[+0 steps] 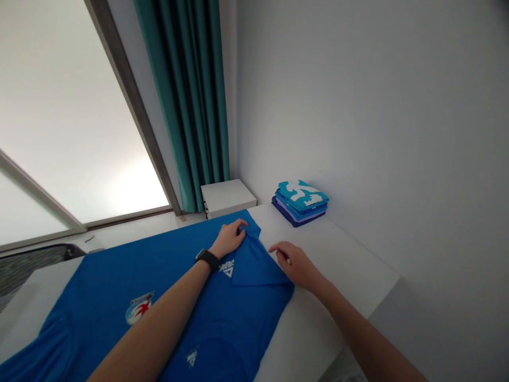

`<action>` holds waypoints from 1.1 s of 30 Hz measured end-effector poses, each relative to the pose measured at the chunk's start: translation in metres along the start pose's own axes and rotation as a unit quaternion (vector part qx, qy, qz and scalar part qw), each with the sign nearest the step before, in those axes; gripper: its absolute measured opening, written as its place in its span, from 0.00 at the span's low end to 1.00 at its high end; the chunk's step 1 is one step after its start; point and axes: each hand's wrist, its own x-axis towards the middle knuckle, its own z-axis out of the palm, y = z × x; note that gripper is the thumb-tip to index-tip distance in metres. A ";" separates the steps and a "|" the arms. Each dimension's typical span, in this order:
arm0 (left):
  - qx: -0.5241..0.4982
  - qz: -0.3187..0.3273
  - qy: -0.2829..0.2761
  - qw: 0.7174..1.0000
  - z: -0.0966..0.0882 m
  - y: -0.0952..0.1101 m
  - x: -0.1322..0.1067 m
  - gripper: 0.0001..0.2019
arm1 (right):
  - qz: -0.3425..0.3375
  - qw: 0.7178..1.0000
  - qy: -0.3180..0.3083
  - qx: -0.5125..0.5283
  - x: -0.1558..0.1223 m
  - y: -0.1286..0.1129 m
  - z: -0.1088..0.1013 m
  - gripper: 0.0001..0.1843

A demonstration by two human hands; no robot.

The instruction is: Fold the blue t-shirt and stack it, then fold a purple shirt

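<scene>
A blue T-shirt (159, 270) lies spread on a white table, with a sleeve folded inward over its body. White PEAK logos and a round red-and-white emblem show on it. My left hand (229, 237), with a black watch on its wrist, rests on the shirt. Its fingers are curled together at the folded sleeve, where small creases gather. Just off the sleeve's edge, my right hand (296, 263) hovers over the table with forefinger and thumb apart. Nothing shows between them. My left forearm covers part of the shirt's middle.
A stack of folded shirts (301, 201) sits at the table's far side by the wall. Beyond the table stand a white cabinet (228, 196) and a green curtain (194, 106). The white tabletop (350, 254) ends at an edge on the right.
</scene>
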 end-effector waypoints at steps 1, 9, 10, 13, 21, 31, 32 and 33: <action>-0.004 -0.003 0.000 1.000 -0.001 0.001 0.000 0.13 | 0.010 1.000 0.016 0.004 0.012 0.003 0.004 0.16; -0.024 -0.005 0.017 1.000 -0.002 0.002 0.000 0.10 | 0.069 0.995 0.015 -0.070 0.059 0.015 0.033 0.06; -0.028 -0.003 0.020 0.999 -0.001 0.002 0.000 0.10 | 0.073 0.995 0.007 -0.074 0.055 0.013 0.035 0.04; -0.042 -0.005 0.022 0.999 -0.001 0.001 0.000 0.10 | 0.057 0.994 -0.019 -0.089 0.041 0.008 0.036 0.04; 0.015 -0.007 0.021 1.000 0.002 0.002 -0.002 0.11 | -0.013 0.995 -0.064 -0.079 0.034 0.007 0.034 0.08; -0.032 -0.012 0.015 0.999 0.002 -0.003 0.001 0.11 | -0.204 0.959 -0.131 -0.147 0.017 -0.045 0.047 0.11; -0.034 -0.012 0.011 0.999 0.001 -0.003 0.001 0.11 | -0.215 0.953 -0.135 -0.163 0.015 -0.050 0.050 0.11; -0.036 -0.014 0.006 0.999 0.001 -0.003 0.001 0.11 | -0.221 0.949 -0.135 -0.182 0.015 -0.052 0.053 0.09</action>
